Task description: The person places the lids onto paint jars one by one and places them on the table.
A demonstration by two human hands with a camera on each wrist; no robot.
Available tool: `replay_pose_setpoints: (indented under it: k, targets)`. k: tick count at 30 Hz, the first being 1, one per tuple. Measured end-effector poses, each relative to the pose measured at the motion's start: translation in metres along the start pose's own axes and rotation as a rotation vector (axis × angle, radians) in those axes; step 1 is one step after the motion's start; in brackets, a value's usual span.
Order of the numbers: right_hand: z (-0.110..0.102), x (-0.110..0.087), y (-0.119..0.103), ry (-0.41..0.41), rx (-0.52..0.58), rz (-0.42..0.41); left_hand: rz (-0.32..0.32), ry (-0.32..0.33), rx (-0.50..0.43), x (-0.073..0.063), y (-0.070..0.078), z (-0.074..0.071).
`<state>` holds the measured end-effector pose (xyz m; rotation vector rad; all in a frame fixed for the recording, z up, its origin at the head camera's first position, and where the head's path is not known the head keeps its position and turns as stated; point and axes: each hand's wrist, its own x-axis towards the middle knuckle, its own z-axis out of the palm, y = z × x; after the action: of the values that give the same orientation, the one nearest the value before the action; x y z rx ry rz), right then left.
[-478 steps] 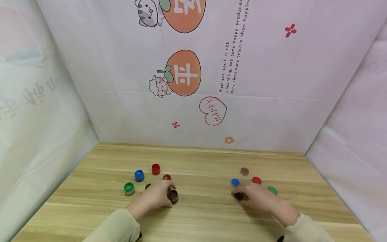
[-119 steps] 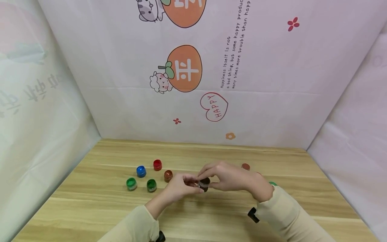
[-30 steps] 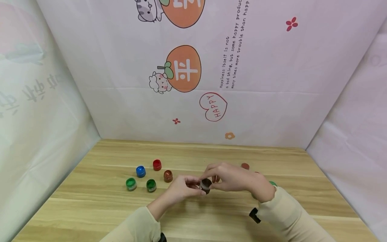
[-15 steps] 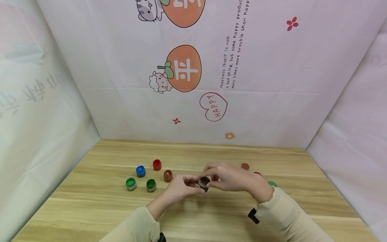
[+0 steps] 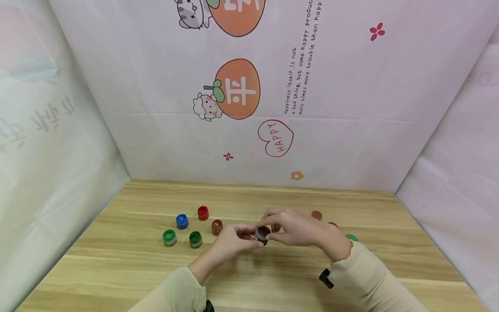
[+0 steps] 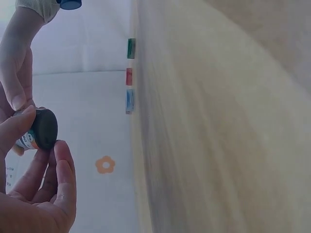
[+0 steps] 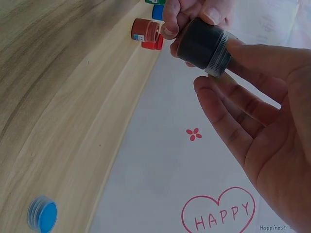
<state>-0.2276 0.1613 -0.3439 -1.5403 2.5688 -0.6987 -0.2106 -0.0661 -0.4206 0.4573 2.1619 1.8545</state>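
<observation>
A small dark paint jar (image 5: 262, 235) is held above the table's middle, tilted, between both hands. My left hand (image 5: 232, 241) grips the jar's body from the left. From the right, my right hand (image 5: 298, 227) pinches its rim end with thumb and fingers. In the right wrist view, a clear ridged lid (image 7: 218, 56) sits on the jar's end under the right thumb, and the left fingers hold the dark body (image 7: 197, 42). The left wrist view shows the jar's rounded dark base (image 6: 47, 128) and part of a label.
Left on the wooden table stand uncovered paint jars: green (image 5: 169, 237), dark green (image 5: 196, 239), blue (image 5: 182, 221), red (image 5: 203, 213) and brown (image 5: 217, 227). Right lie brown (image 5: 317, 215), red (image 5: 332, 224) and green (image 5: 352, 237) lids; the blue lid (image 7: 47, 217) shows in the right wrist view.
Earlier, my hands were apart, at the dark jar on the left and the dark lid on the right. Both came together mid-table. Over the last second the jar and right fingers shifted slightly.
</observation>
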Motion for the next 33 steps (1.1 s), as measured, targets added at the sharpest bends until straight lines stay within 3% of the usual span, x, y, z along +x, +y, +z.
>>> replay_pose_setpoints:
  k: [11, 15, 24, 33]
  targets:
    - [-0.004, 0.001, 0.000, -0.002, 0.002, -0.005, 0.029, -0.037, -0.012, -0.001, 0.003, -0.001]
    - [-0.005, 0.001, 0.000, 0.007, 0.020, 0.002, 0.027, -0.043, 0.027, -0.002, 0.005, -0.005]
    - [-0.006, -0.004, 0.006, 0.008, 0.034, 0.055, 0.041, -0.021, 0.132, -0.004, 0.010, -0.020]
    - [-0.006, -0.013, 0.019, -0.002, -0.016, 0.155, 0.052, 0.047, 0.205, -0.015, 0.014, -0.043]
